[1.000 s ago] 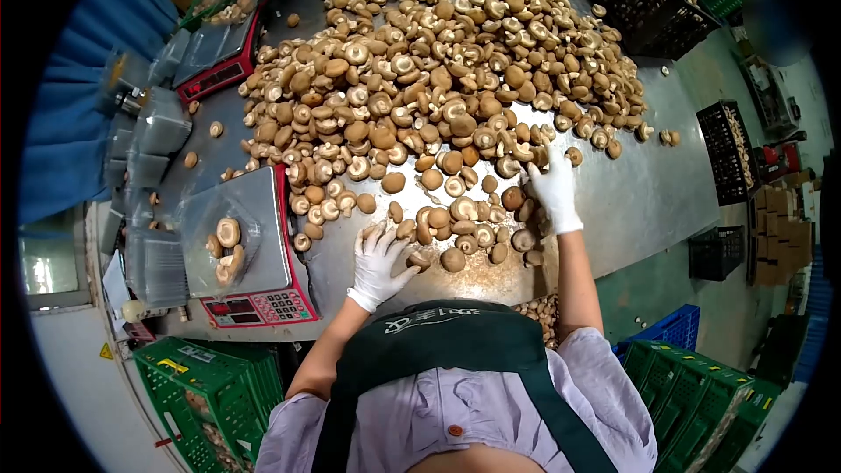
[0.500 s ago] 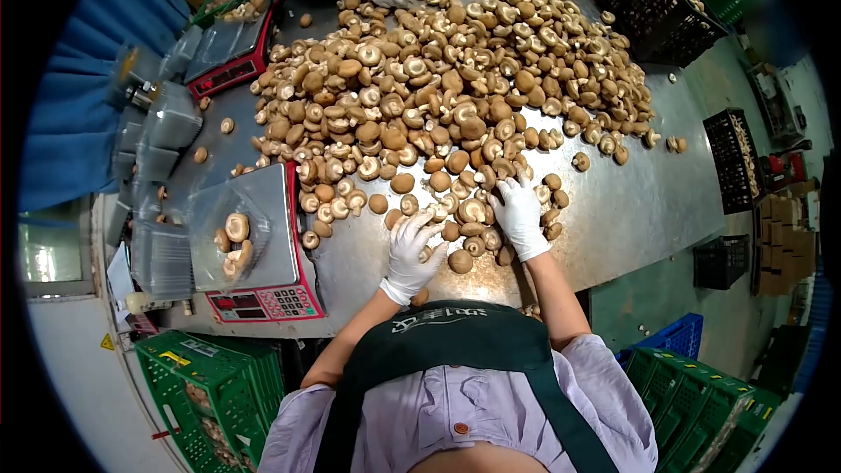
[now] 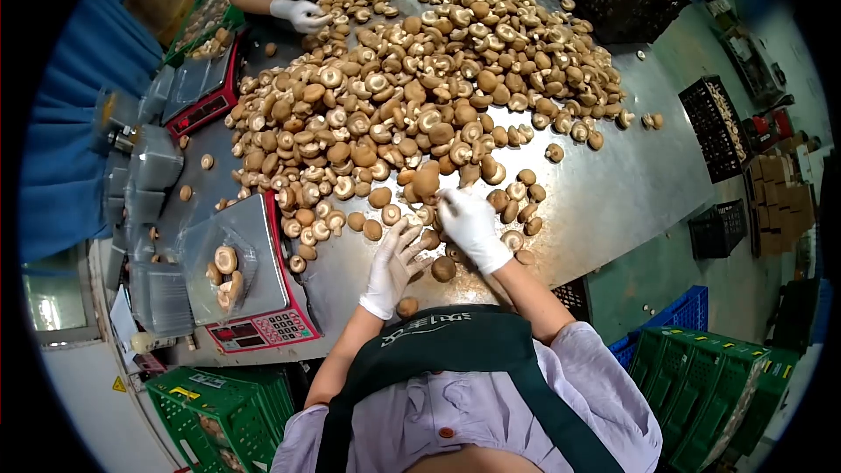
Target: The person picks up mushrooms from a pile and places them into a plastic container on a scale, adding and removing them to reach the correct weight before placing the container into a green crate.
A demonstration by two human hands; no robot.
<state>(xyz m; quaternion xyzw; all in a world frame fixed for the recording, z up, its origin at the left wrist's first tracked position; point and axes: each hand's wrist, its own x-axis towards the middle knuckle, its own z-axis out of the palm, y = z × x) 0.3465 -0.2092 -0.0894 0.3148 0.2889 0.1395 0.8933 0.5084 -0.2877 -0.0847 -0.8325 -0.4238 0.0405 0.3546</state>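
A large heap of brown mushrooms [image 3: 385, 105] covers the middle of the metal table [image 3: 604, 201]. My right hand [image 3: 471, 226], in a white glove, is closed on a mushroom [image 3: 426, 182] at the heap's near edge. Lower and to its left, my left hand [image 3: 391, 268], gloved as well, has its fingers spread beside several loose mushrooms. Left of my hands is a red scale [image 3: 272, 328], with a clear plastic tray [image 3: 194, 256] on it holding a few mushrooms.
Across the table a co-worker's gloved hands [image 3: 300, 15] touch the heap's far side. A second red scale [image 3: 208, 107] and stacked clear trays [image 3: 159, 298] stand at the left. Black crates [image 3: 626, 0] are at the back right; green crates [image 3: 219, 416] stand below the table.
My right hand has moved left and taken hold of a mushroom. My left hand stays near the loose mushrooms. The whole view has shifted, and the co-worker's hand across the table now holds a mushroom.
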